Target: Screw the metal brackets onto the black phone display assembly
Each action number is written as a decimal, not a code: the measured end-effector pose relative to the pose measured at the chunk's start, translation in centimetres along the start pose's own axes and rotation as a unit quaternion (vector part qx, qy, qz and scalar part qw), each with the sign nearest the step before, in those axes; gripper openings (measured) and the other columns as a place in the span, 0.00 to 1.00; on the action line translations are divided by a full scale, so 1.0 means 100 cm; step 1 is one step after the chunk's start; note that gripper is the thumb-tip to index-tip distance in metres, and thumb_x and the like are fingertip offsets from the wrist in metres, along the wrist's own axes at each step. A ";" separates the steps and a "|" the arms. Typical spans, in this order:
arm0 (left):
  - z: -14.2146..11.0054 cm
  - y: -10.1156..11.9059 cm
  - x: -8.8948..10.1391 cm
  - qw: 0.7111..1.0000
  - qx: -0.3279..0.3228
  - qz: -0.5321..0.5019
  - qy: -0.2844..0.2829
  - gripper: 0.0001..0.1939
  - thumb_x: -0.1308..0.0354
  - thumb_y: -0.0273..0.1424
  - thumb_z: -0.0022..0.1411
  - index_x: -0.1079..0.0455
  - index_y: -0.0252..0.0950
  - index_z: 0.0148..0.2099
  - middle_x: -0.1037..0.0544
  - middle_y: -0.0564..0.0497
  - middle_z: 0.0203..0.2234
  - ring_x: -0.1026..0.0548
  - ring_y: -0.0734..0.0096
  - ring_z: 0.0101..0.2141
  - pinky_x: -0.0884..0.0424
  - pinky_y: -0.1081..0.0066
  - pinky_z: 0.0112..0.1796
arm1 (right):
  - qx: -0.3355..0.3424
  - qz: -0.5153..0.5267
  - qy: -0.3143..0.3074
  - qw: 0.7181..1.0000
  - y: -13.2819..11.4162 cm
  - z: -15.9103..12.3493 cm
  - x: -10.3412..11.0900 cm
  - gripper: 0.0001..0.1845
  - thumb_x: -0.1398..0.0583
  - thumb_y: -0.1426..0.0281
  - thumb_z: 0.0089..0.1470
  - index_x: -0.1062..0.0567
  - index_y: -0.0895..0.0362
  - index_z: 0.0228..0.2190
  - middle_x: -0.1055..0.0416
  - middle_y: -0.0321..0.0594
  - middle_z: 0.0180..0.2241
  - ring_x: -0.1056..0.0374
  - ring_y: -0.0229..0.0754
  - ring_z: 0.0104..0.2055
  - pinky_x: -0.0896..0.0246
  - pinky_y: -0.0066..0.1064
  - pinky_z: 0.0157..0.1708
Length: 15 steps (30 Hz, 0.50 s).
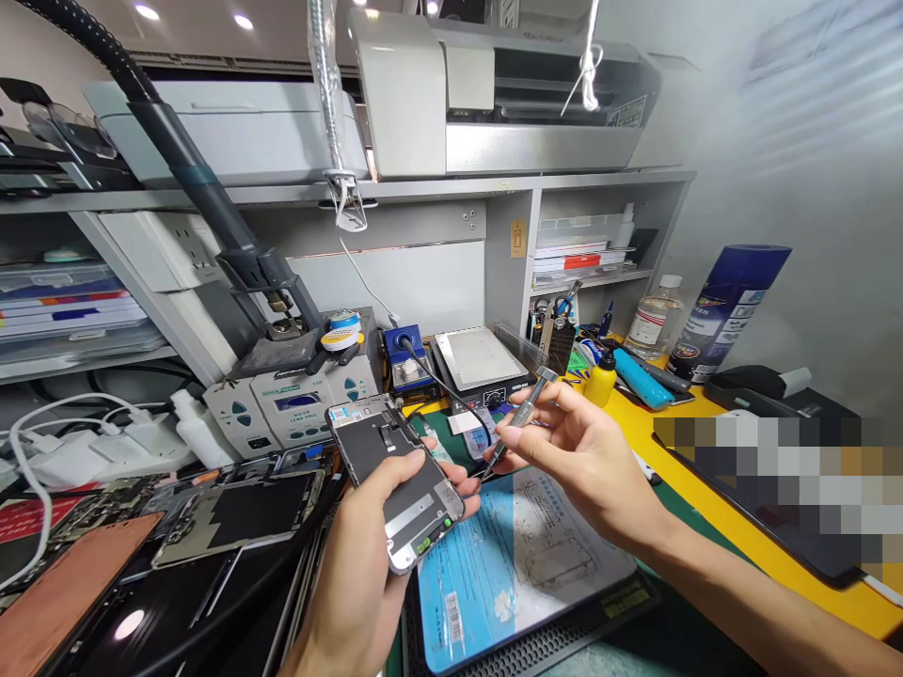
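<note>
My left hand (367, 545) grips a disassembled phone screen panel (395, 475), back side up, showing dark shielding and a metal plate. It is tilted above the blue pad. My right hand (571, 451) pinches a slim grey metal screwdriver (526, 404) between thumb and fingers. Its tip points down toward the panel's right edge, close to it.
A blue printed pad (522, 564) lies on a dark mat under my hands. Opened phones (240, 512) lie at left. A soldering station (296, 400), a heating plate (480, 362), a yellow bottle (601, 381), a clear bottle (653, 324) and a blue can (726, 310) stand behind.
</note>
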<state>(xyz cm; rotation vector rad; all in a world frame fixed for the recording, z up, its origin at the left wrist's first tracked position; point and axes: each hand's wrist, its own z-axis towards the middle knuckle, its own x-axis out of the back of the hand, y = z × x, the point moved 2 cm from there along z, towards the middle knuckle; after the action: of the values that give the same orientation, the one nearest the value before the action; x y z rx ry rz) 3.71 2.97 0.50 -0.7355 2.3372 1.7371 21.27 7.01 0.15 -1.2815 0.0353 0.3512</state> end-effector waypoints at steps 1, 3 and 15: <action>0.000 0.000 0.000 1.000 0.001 -0.002 -0.002 0.15 0.40 0.30 0.59 0.25 0.24 0.46 0.16 0.33 0.33 0.17 0.48 0.35 0.19 0.58 0.38 | 0.000 0.001 -0.001 1.000 0.000 0.000 0.000 0.15 0.30 0.66 0.53 0.29 0.53 0.39 0.27 0.35 0.33 0.27 0.40 0.32 0.26 0.35 0.35; 0.001 -0.001 0.000 1.000 0.002 -0.005 -0.007 0.15 0.40 0.30 0.59 0.25 0.23 0.45 0.16 0.32 0.33 0.17 0.48 0.35 0.19 0.56 0.39 | 0.001 0.003 -0.008 1.000 -0.001 0.000 0.000 0.14 0.31 0.67 0.54 0.30 0.53 0.39 0.27 0.34 0.32 0.26 0.40 0.32 0.26 0.34 0.35; -0.001 0.001 0.000 1.000 -0.006 -0.008 -0.015 0.14 0.40 0.29 0.60 0.26 0.25 0.45 0.17 0.34 0.32 0.17 0.50 0.33 0.19 0.57 0.38 | 0.003 0.012 -0.011 1.000 -0.001 0.000 -0.001 0.13 0.32 0.68 0.56 0.30 0.53 0.39 0.25 0.34 0.32 0.25 0.39 0.33 0.25 0.32 0.35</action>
<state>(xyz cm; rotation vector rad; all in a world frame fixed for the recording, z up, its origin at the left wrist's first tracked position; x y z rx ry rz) 3.66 2.92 0.58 -0.7215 2.2972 1.7439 21.21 6.95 0.28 -1.2714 0.0339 0.3860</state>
